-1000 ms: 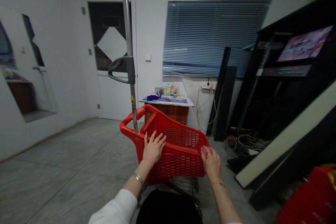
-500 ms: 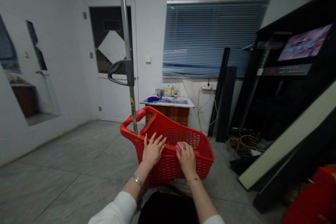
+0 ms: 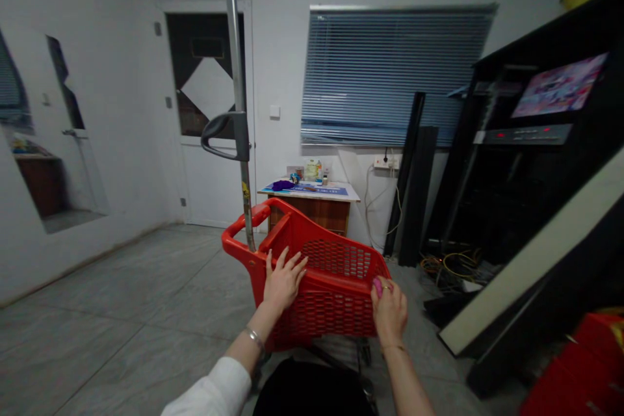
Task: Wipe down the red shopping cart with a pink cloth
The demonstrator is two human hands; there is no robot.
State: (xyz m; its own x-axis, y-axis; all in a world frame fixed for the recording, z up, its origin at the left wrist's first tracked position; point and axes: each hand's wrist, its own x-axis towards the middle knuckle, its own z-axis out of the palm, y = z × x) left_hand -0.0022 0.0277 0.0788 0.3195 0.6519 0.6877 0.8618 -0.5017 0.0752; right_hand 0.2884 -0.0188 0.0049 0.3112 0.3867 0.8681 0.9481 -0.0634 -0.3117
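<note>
A red plastic shopping basket [image 3: 336, 312] on wheels stands on the floor in front of me, its metal pull handle [image 3: 237, 110] rising upright at its left end. My left hand [image 3: 281, 281] lies flat with spread fingers on the basket's near rim. My right hand [image 3: 389, 305] is closed around a small pink object [image 3: 377, 286] at the basket's near right corner. Nothing shows inside the basket.
A small wooden desk [image 3: 312, 203] with bottles and a blue mat stands against the far wall under a blind-covered window [image 3: 390, 71]. A white door [image 3: 209, 117] is at the back left. Black shelving with a screen [image 3: 536, 162] and floor cables [image 3: 448, 266] fill the right side.
My right hand, holding the pink object, moved from the middle of the basket's near rim back to its right corner. My left hand stayed on the rim.
</note>
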